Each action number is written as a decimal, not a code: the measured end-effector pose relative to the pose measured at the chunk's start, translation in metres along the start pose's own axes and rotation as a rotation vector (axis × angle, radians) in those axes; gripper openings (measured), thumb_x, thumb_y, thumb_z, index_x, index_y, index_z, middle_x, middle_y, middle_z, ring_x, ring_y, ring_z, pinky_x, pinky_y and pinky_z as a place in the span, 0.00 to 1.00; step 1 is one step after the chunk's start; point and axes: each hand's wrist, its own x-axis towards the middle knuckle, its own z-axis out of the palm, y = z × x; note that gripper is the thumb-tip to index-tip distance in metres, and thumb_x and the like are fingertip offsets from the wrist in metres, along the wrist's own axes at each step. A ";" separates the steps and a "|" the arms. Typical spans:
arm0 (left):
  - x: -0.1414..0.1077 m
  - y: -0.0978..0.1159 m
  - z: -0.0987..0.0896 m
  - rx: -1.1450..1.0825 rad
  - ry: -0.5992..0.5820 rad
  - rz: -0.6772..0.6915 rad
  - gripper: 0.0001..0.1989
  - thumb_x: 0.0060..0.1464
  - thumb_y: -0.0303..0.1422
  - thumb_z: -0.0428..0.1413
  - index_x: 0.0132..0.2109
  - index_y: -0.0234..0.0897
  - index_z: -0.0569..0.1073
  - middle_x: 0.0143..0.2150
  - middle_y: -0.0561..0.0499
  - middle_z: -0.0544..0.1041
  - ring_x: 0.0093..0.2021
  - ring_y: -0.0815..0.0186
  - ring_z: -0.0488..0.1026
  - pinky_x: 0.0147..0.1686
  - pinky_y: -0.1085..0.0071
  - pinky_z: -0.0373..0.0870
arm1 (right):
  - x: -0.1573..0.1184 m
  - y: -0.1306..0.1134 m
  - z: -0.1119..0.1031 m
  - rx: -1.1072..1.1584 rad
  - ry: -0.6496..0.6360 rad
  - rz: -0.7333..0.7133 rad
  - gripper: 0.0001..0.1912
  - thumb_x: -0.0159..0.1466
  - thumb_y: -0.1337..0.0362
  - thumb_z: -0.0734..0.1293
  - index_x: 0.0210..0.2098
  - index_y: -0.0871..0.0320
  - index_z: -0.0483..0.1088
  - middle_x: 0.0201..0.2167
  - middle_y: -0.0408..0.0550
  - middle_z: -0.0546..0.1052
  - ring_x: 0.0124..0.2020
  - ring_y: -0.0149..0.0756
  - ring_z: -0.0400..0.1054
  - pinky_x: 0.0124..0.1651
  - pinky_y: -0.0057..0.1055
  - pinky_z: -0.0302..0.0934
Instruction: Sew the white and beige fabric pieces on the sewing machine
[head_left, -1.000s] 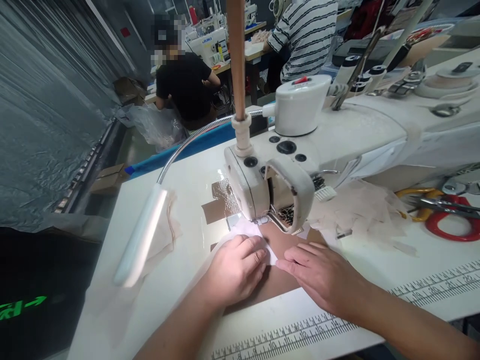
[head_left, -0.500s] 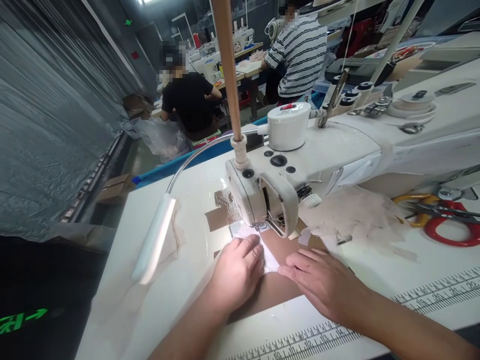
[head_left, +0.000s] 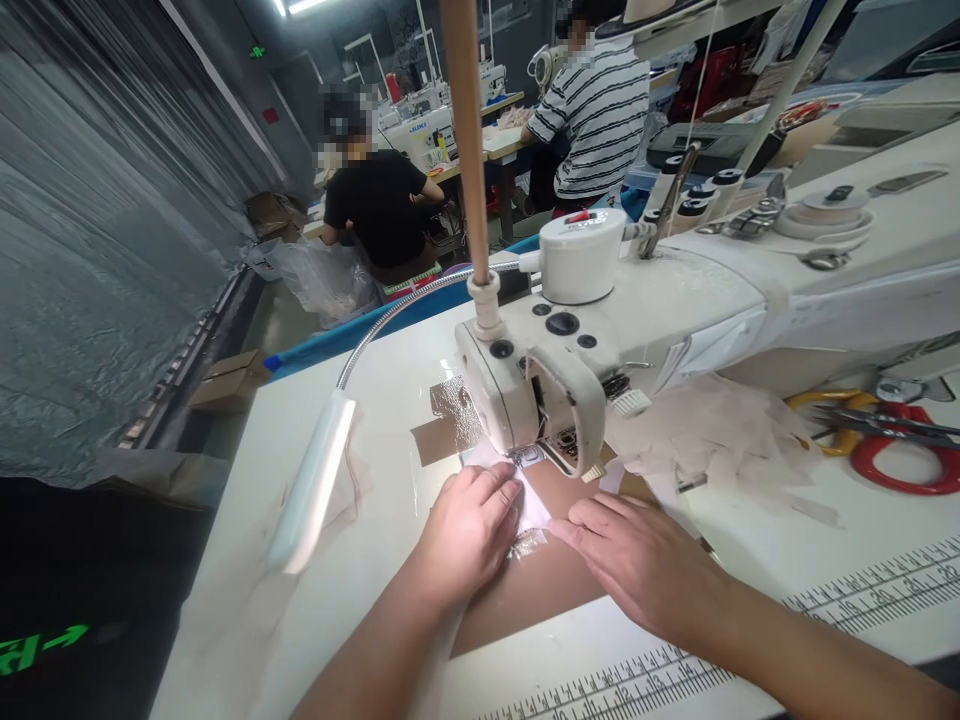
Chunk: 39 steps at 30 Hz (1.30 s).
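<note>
White fabric touching hands; blue JUKI lettering on rear machine.

"JUKI" stands in blue on a white sewing machine at the far tables. The ruler scale along the near table edge reads 12, 13, 14 and, farther right, 20, 21, 22. Near left, a green arrow sign points right.

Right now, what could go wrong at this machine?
1. The left hand lies close to the presser foot; a slip could bring fingers under it.
2. The right hand is at the edge of the white fabric; uneven pull might skew it.
3. Sheer fabric lies near the red-handled scissors; it may snag if dragged.
</note>
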 end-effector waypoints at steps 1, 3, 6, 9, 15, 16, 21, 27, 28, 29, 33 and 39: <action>-0.001 0.001 0.001 0.004 0.000 0.017 0.14 0.62 0.28 0.48 0.53 0.33 0.70 0.51 0.41 0.74 0.40 0.59 0.68 0.39 0.62 0.69 | 0.000 0.000 0.000 -0.001 0.001 -0.001 0.19 0.61 0.76 0.54 0.45 0.57 0.69 0.29 0.46 0.67 0.31 0.37 0.56 0.33 0.33 0.46; -0.001 0.003 0.002 0.015 -0.007 0.052 0.13 0.63 0.28 0.47 0.52 0.34 0.70 0.49 0.43 0.75 0.40 0.60 0.69 0.39 0.63 0.68 | 0.001 0.000 0.001 -0.005 0.007 -0.002 0.19 0.61 0.76 0.54 0.45 0.57 0.69 0.29 0.46 0.67 0.30 0.37 0.56 0.33 0.33 0.46; -0.002 0.007 0.001 0.036 0.006 0.063 0.11 0.62 0.27 0.47 0.46 0.34 0.72 0.41 0.44 0.76 0.36 0.61 0.68 0.35 0.65 0.67 | 0.002 0.000 0.000 -0.008 0.023 -0.001 0.18 0.61 0.76 0.55 0.44 0.57 0.69 0.28 0.46 0.67 0.30 0.37 0.56 0.33 0.33 0.46; -0.002 0.008 0.001 0.039 0.032 0.052 0.08 0.61 0.26 0.49 0.39 0.34 0.73 0.36 0.46 0.76 0.33 0.62 0.67 0.32 0.66 0.67 | 0.002 0.000 0.000 -0.005 0.027 -0.002 0.19 0.61 0.77 0.55 0.45 0.57 0.69 0.29 0.46 0.67 0.31 0.37 0.56 0.33 0.33 0.47; -0.004 0.008 0.003 0.114 0.057 0.111 0.09 0.61 0.24 0.49 0.34 0.34 0.71 0.47 0.45 0.77 0.34 0.64 0.68 0.34 0.67 0.70 | 0.003 0.000 0.003 -0.003 -0.004 0.024 0.18 0.60 0.76 0.55 0.44 0.59 0.71 0.29 0.47 0.68 0.31 0.37 0.57 0.33 0.34 0.47; -0.004 0.008 0.003 0.125 0.067 0.115 0.09 0.61 0.24 0.49 0.34 0.34 0.71 0.48 0.45 0.77 0.34 0.64 0.68 0.34 0.67 0.70 | 0.002 0.000 0.003 -0.009 -0.006 0.026 0.18 0.60 0.76 0.55 0.44 0.59 0.71 0.29 0.47 0.68 0.32 0.37 0.58 0.33 0.35 0.48; -0.004 0.008 0.003 0.117 0.075 0.106 0.09 0.59 0.23 0.49 0.33 0.34 0.71 0.47 0.46 0.78 0.33 0.65 0.68 0.33 0.67 0.73 | 0.003 -0.001 0.003 -0.028 0.008 0.026 0.19 0.59 0.77 0.55 0.44 0.59 0.71 0.29 0.48 0.68 0.31 0.37 0.58 0.33 0.34 0.50; 0.001 0.005 -0.003 0.044 0.065 0.100 0.07 0.59 0.24 0.50 0.35 0.35 0.71 0.47 0.45 0.78 0.34 0.64 0.70 0.34 0.66 0.74 | 0.008 -0.005 -0.003 -0.046 -0.068 0.060 0.16 0.61 0.76 0.56 0.41 0.58 0.70 0.29 0.47 0.68 0.31 0.37 0.60 0.33 0.34 0.49; 0.001 0.004 -0.004 0.026 0.066 0.100 0.06 0.59 0.24 0.50 0.36 0.35 0.71 0.47 0.45 0.78 0.35 0.63 0.71 0.35 0.66 0.74 | 0.010 -0.005 -0.005 -0.047 -0.080 0.068 0.15 0.61 0.75 0.56 0.40 0.58 0.70 0.29 0.47 0.68 0.31 0.37 0.61 0.33 0.33 0.49; 0.002 0.003 -0.005 0.008 0.066 0.101 0.06 0.59 0.25 0.50 0.37 0.35 0.71 0.47 0.45 0.78 0.36 0.62 0.71 0.36 0.65 0.74 | 0.012 -0.006 -0.006 -0.051 -0.091 0.073 0.13 0.61 0.75 0.57 0.39 0.58 0.70 0.29 0.47 0.68 0.31 0.37 0.61 0.33 0.33 0.49; 0.003 -0.001 -0.006 -0.032 0.051 0.095 0.06 0.59 0.25 0.50 0.37 0.35 0.71 0.48 0.44 0.77 0.40 0.61 0.72 0.38 0.64 0.75 | 0.026 -0.009 -0.013 -0.079 -0.120 0.073 0.10 0.61 0.75 0.59 0.32 0.58 0.71 0.27 0.46 0.69 0.29 0.36 0.61 0.31 0.33 0.48; 0.005 -0.001 -0.012 -0.033 0.009 0.073 0.06 0.60 0.27 0.49 0.40 0.35 0.71 0.48 0.42 0.75 0.41 0.60 0.71 0.40 0.63 0.74 | 0.042 -0.010 -0.017 -0.110 -0.061 0.072 0.12 0.60 0.75 0.60 0.25 0.58 0.69 0.24 0.44 0.70 0.26 0.34 0.60 0.29 0.33 0.49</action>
